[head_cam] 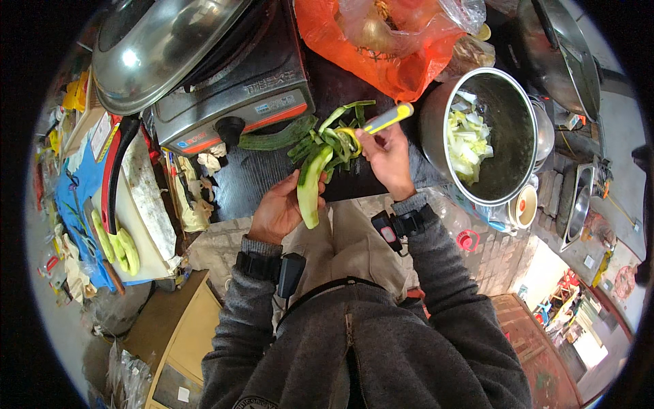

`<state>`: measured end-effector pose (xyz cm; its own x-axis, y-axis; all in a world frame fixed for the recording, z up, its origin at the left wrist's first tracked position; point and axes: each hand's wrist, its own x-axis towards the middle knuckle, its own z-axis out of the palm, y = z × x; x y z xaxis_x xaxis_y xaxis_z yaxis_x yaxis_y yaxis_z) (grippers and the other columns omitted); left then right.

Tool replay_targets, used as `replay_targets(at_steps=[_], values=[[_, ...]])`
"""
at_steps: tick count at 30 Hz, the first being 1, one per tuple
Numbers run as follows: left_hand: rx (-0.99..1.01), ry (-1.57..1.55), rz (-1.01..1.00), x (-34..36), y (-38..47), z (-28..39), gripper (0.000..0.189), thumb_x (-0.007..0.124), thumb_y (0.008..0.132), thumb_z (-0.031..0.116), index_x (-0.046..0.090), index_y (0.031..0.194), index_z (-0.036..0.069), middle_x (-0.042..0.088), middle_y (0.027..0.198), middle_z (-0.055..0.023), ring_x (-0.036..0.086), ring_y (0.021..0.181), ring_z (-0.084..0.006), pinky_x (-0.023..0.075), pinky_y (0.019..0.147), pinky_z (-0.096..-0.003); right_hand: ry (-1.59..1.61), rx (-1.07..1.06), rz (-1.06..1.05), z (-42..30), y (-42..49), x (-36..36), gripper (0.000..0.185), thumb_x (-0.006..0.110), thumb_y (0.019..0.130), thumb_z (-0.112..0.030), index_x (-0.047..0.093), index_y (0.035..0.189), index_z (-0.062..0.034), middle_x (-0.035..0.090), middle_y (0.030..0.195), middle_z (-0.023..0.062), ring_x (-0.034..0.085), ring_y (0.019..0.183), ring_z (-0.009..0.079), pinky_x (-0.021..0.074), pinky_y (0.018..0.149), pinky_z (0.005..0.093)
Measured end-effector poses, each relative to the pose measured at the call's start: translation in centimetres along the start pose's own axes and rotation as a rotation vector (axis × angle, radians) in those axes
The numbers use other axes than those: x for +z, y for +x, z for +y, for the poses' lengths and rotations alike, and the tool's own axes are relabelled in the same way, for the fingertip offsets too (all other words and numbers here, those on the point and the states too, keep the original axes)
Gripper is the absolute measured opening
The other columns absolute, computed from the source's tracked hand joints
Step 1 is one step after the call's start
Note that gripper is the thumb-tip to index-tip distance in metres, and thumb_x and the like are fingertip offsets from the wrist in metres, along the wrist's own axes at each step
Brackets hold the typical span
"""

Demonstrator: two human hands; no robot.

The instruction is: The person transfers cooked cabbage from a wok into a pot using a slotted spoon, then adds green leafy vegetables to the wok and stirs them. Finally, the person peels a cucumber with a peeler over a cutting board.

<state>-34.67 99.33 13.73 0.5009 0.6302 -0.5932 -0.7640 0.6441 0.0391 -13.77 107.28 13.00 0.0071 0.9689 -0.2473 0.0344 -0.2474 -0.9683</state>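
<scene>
My left hand [282, 207] holds a partly peeled green cucumber or similar long vegetable [309, 199], pale where its skin is off. The fingers of my right hand [387, 156] close around the grey and yellow handle of a peeler [388, 118], whose yellow head lies over a heap of green peelings by the vegetable's far end. Beside the heap, an unpeeled ridged green vegetable [278, 135] rests on the dark table [240, 191]. Several peeled pale green pieces [125, 250] lie on a white board at the left, near a knife with a wooden handle [113, 277].
A metal pot [529, 97] with cut cabbage [467, 145] stands right of my right hand. A stove [204, 120] under a large lidded pan [168, 51] is at the upper left, its red and black handle [115, 174] jutting toward the board. A red plastic bag [327, 36] holds onions.
</scene>
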Motion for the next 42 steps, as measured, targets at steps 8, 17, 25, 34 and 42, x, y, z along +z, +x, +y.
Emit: replay_targets(at_steps=[8, 17, 25, 34, 42], values=[[0.02, -0.204, 0.019, -0.7, 1.0, -0.6, 0.042, 0.037, 0.1, 0.026, 0.042, 0.129, -0.004, 0.056, 0.116, -0.0191, 0.058, 0.097, -0.0267, 0.0497, 0.082, -0.0422, 0.298, 0.113, -0.213, -1.0, -2.1, 0.2, 0.019, 0.064, 0.088, -0.007, 0.049, 0.098, -0.0034, 0.055, 0.071, 0.0008, 0.048, 0.055, 0.0064, 0.0392, 0.05, 0.0206], [-0.013, -0.118, -0.009, 0.4, 1.5, 0.2, 0.043, 0.036, 0.101, 0.026, 0.039, 0.132, -0.003, 0.052, 0.119, -0.0173, 0.053, 0.096, -0.0254, 0.0483, 0.08, -0.0386, -0.042, -0.047, 0.076, -0.2, 0.8, -0.1, 0.02, 0.064, 0.087, -0.006, 0.048, 0.097, -0.0008, 0.056, 0.071, 0.0012, 0.049, 0.057, 0.0051, 0.039, 0.049, 0.0207], [-0.048, 0.078, -0.059, -0.4, 1.4, 1.9, 0.042, 0.04, 0.099, 0.027, 0.041, 0.132, 0.001, 0.053, 0.124, -0.0136, 0.058, 0.096, -0.0217, 0.0498, 0.081, -0.0406, 0.176, 0.119, -0.03, -2.0, -2.1, 0.1, 0.018, 0.064, 0.087, -0.006, 0.049, 0.096, -0.0019, 0.054, 0.066, 0.0008, 0.047, 0.052, 0.007, 0.0382, 0.048, 0.0216], [-0.061, 0.057, -0.108, -1.5, 2.5, 2.3, 0.032, 0.044, 0.098, 0.025, 0.046, 0.126, 0.009, 0.057, 0.117, -0.0102, 0.056, 0.098, -0.0225, 0.0488, 0.08, -0.0422, 0.194, 0.095, -0.304, -2.4, -1.6, 1.8, 0.021, 0.065, 0.086, -0.005, 0.047, 0.097, -0.0022, 0.055, 0.074, 0.002, 0.047, 0.057, 0.0058, 0.0374, 0.048, 0.0215], [-0.071, 0.13, -0.059, 0.2, 1.4, 2.3, 0.046, 0.044, 0.098, 0.024, 0.034, 0.14, 0.008, 0.056, 0.117, -0.0122, 0.056, 0.094, -0.0186, 0.0499, 0.078, -0.039, 0.028, 0.054, 0.026, -0.2, -0.5, -0.5, 0.021, 0.065, 0.085, -0.004, 0.047, 0.096, -0.002, 0.053, 0.065, 0.0013, 0.047, 0.05, 0.0076, 0.0361, 0.044, 0.0229]])
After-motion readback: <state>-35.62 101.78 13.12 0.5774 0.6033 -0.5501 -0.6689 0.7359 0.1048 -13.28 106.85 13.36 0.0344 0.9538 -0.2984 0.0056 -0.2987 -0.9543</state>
